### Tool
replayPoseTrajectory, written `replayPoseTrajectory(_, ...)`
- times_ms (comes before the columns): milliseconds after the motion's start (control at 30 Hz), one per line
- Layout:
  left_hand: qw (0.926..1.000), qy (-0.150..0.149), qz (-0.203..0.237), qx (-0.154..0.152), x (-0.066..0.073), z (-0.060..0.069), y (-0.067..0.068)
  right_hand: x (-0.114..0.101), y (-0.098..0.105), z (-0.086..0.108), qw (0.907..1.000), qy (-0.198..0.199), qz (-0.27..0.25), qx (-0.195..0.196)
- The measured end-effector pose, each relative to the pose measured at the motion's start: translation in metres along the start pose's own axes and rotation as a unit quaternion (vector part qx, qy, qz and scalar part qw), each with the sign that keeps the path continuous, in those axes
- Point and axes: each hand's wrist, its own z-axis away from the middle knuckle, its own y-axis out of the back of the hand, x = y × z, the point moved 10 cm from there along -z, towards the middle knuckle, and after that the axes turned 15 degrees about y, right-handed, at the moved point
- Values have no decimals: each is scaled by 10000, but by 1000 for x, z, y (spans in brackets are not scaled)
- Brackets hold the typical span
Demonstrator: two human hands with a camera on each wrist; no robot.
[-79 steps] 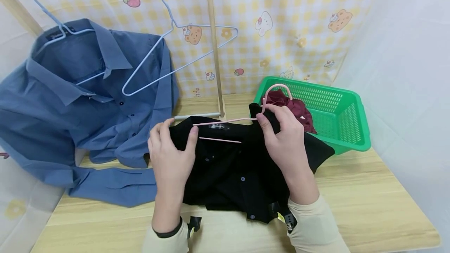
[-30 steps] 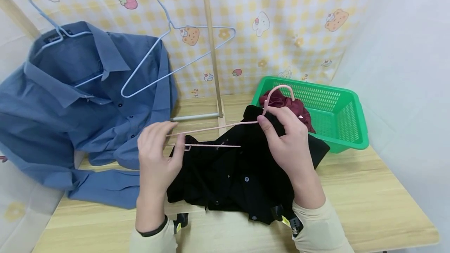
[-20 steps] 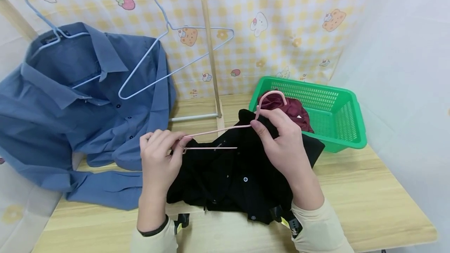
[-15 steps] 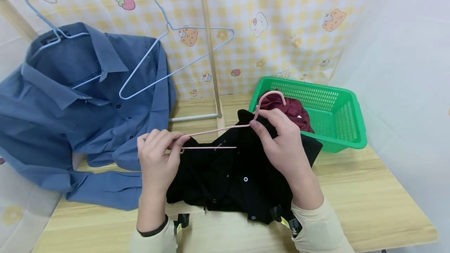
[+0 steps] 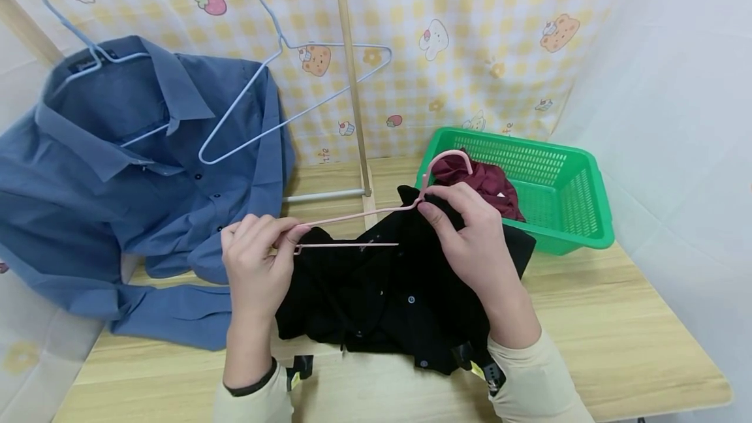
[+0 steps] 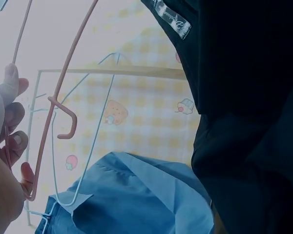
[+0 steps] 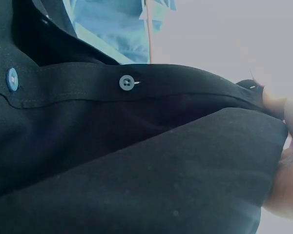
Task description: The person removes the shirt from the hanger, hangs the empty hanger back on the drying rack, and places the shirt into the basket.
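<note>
Pink wire clothes hanger, ctr of frame: slim, smooth, rounded hook, small bent catch nr L end; R part hidden in black button-up shirt. L hand pinches hanger's L end btwn thumb & fingers; R hand pinches its neck plus collar cloth. Shirt matte, rumpled, small round buttons, lower ctr on wood-grain table. Hanger's long axis runs L–R, tilting up slightly to R; hook up top, tip curling down-right, over green perforated plastic basket, mid-R.
</note>
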Motion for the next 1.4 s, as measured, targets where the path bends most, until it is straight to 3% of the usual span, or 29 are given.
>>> replayPoseTrajectory(967,9999,121,48,18,-9,0,9,14,-2,12,9988,-458,-61,-154)
replayPoseTrajectory(1400,9986,378,227,289,-21,-4,29,29,5,25,9969,-739,209,-162)
